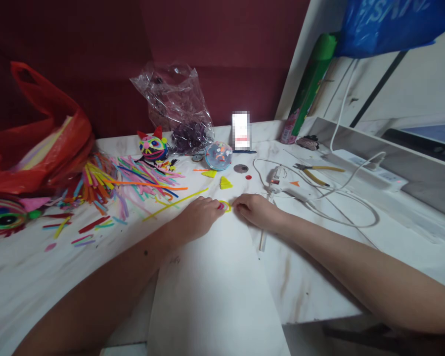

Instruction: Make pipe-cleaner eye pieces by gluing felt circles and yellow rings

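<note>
Over the upper end of a white sheet [218,301], my left hand [200,216] is closed, pinching a small pink-and-yellow pipe cleaner coil [225,205] at its fingertips. My right hand [257,210] is just to the right of the coil with its fingers curled together; whether they grip the coil's yellow end is hidden. Two yellow pipe cleaner triangles, one of them nearer [226,183], lie behind my hands. A long yellow pipe cleaner [178,202] stretches out to the left of my left hand.
Loose pipe cleaners [144,178], a red bag [40,143] and a decorated cat-face ball [153,147] are left. A clear bag [181,109], a clear dome [218,155] and a phone [241,131] stand behind. Glue gun [282,185], pliers [315,173] and white cable [371,210] lie right.
</note>
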The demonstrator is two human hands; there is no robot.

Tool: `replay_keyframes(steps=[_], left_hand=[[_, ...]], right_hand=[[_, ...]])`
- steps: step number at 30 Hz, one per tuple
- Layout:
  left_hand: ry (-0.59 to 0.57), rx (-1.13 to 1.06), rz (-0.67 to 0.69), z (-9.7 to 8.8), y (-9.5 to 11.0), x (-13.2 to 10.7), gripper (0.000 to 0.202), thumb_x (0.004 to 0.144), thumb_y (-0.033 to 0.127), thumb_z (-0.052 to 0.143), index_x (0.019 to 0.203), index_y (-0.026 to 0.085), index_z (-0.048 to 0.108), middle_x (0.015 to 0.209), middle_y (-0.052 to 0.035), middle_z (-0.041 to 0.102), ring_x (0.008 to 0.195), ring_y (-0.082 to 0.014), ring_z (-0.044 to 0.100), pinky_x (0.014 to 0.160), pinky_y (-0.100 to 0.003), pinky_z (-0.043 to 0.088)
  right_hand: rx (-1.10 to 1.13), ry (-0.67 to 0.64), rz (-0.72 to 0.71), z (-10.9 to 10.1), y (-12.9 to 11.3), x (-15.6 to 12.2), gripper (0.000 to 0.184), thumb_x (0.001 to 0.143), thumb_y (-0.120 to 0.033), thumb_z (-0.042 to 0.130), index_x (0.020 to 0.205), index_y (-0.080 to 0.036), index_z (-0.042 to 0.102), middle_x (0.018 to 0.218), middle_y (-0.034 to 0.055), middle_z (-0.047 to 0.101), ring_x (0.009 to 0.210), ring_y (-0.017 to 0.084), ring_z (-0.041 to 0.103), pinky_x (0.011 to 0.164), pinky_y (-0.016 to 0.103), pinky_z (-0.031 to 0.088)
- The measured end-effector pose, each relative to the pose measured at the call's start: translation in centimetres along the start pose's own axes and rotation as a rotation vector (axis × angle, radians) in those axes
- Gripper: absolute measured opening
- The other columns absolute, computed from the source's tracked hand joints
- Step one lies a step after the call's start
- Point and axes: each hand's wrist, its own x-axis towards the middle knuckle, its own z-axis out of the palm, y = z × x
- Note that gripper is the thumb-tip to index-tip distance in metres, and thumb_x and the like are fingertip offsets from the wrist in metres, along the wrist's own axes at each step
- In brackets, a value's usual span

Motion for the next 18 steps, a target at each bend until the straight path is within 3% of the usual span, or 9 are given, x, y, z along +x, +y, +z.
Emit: replay_keyframes(steps=[8,13,16,18], left_hand=[[-0.022,-0.029,-0.013,0.0,0.1,0.0,0.028,0.093,0.014,0.033,0.096,0.016,0.061,0.089,-0.0082,0.059,0.081,-0.0189,0.053,0.074,-0.032,0.039],[-0.02,-0.154,-0.048,-0.2,-0.5,0.1,0.03,0.091,0.014,0.034,0.097,0.017,0.064,0.085,-0.0071,0.062,0.082,-0.0178,0.057,0.079,-0.031,0.041],[-0.032,-0.451,-0.177,-0.3,-1.5,0.1,0.029,0.089,0.018,0.038,0.102,0.02,0.064,0.087,-0.004,0.066,0.083,-0.016,0.06,0.078,-0.027,0.044],[-0.002,-0.668,-0.381,-0.1,-2.2,0.0,0.028,0.087,0.022,0.04,0.102,0.02,0.063,0.081,-0.0011,0.068,0.077,-0.0143,0.062,0.07,-0.024,0.046]], right_hand=[[-0.088,-0.073,-0.194,0.3,-0.3,-0.2,0.03,0.084,-0.006,0.047,0.096,-0.016,0.073,0.083,0.0082,0.063,0.071,0.014,0.06,0.066,0.023,0.045],[-0.094,-0.045,-0.189,0.6,-0.3,-0.4,0.03,0.085,-0.007,0.047,0.103,-0.017,0.07,0.085,0.0073,0.062,0.07,0.013,0.059,0.065,0.022,0.045],[-0.094,-0.046,-0.188,0.6,-0.2,-0.4,0.033,0.085,-0.007,0.048,0.109,-0.018,0.067,0.089,0.0073,0.063,0.072,0.013,0.06,0.066,0.022,0.045],[-0.108,-0.063,-0.171,0.5,-0.2,-0.4,0.033,0.084,-0.007,0.048,0.108,-0.017,0.067,0.089,0.0074,0.064,0.071,0.013,0.06,0.066,0.022,0.045]])
